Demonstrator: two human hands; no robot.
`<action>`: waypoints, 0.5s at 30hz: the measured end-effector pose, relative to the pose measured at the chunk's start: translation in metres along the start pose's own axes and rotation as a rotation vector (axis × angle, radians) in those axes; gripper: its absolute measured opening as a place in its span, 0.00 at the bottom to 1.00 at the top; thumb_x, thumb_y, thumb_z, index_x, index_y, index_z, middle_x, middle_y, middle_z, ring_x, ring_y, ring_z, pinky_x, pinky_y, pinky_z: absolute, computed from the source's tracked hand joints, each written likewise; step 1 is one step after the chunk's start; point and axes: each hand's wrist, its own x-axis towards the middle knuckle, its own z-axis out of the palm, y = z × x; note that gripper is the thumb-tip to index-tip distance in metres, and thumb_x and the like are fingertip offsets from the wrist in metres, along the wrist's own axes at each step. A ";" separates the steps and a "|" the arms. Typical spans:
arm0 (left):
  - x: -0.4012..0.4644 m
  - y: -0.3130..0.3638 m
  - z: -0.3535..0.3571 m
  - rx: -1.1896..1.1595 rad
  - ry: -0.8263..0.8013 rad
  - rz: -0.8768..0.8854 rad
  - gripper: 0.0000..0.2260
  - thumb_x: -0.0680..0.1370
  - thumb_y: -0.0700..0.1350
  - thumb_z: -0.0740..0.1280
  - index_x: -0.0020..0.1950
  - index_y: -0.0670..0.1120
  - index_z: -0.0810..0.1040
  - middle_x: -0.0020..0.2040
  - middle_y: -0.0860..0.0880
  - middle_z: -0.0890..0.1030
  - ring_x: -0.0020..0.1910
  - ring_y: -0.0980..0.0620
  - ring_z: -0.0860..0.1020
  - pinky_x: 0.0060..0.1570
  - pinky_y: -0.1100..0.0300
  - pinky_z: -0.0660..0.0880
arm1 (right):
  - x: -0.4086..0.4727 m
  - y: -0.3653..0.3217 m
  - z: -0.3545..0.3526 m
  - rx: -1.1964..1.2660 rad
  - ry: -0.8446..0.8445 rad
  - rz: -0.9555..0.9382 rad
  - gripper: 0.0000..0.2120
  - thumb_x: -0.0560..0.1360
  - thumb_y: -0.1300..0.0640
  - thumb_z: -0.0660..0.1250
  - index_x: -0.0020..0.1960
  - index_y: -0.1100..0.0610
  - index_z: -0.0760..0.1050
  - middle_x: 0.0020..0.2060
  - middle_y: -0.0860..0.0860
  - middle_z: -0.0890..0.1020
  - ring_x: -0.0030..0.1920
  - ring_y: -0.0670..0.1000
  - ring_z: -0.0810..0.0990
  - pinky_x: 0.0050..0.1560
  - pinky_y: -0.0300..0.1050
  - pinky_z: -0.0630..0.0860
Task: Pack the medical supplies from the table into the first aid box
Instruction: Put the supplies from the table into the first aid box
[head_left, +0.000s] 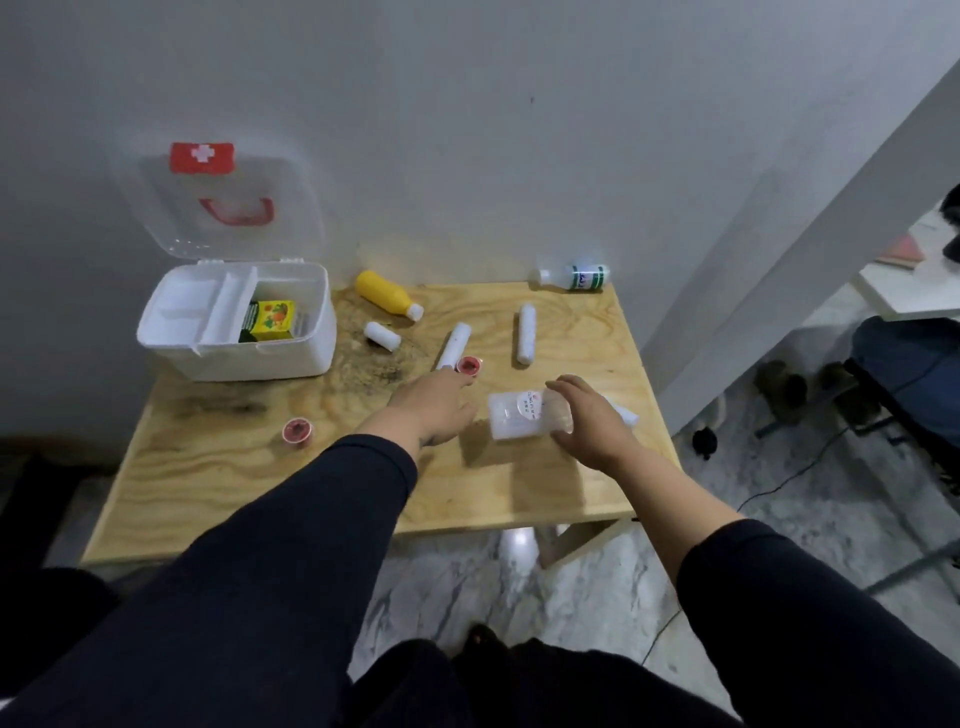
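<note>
The white first aid box (270, 358) stands open at the table's back left, its lid (223, 202) up against the wall, a yellow-green carton (270, 321) inside. My right hand (587, 421) grips a clear plastic packet (519, 418) with a red-and-white label. My left hand (434, 408) reaches flat toward a small red tape roll (469, 366) and a long white bandage roll (453, 347), fingers apart, holding nothing. Loose on the table lie a yellow bottle (387, 295), a short white roll (382, 336), another long white roll (526, 333), a second red tape roll (297, 431) and a clear green-labelled bottle (574, 277).
The wooden table (234, 493) stands against a grey wall. A white item (623, 414) lies partly hidden under my right hand. To the right are a slanted white beam (779, 270), a white desk (914, 291), a chair and cables on the marble floor.
</note>
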 end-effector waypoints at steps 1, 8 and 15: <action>-0.001 -0.002 -0.007 -0.020 0.023 -0.012 0.19 0.78 0.52 0.57 0.69 0.53 0.72 0.66 0.48 0.76 0.60 0.42 0.76 0.55 0.52 0.74 | 0.005 -0.007 -0.006 0.002 0.024 -0.016 0.31 0.71 0.64 0.68 0.72 0.60 0.64 0.71 0.54 0.66 0.68 0.56 0.71 0.65 0.48 0.71; -0.026 -0.042 -0.060 -0.059 0.179 -0.128 0.19 0.79 0.52 0.59 0.69 0.49 0.71 0.71 0.46 0.71 0.69 0.42 0.69 0.64 0.50 0.68 | 0.051 -0.089 -0.046 -0.017 0.143 -0.169 0.30 0.68 0.57 0.72 0.68 0.59 0.68 0.66 0.53 0.72 0.62 0.55 0.75 0.60 0.49 0.74; -0.043 -0.125 -0.097 -0.034 0.277 -0.246 0.24 0.80 0.53 0.60 0.75 0.46 0.64 0.76 0.46 0.64 0.74 0.45 0.63 0.72 0.48 0.60 | 0.092 -0.180 -0.040 -0.075 0.161 -0.294 0.30 0.69 0.53 0.71 0.69 0.57 0.68 0.65 0.51 0.73 0.61 0.55 0.76 0.57 0.49 0.74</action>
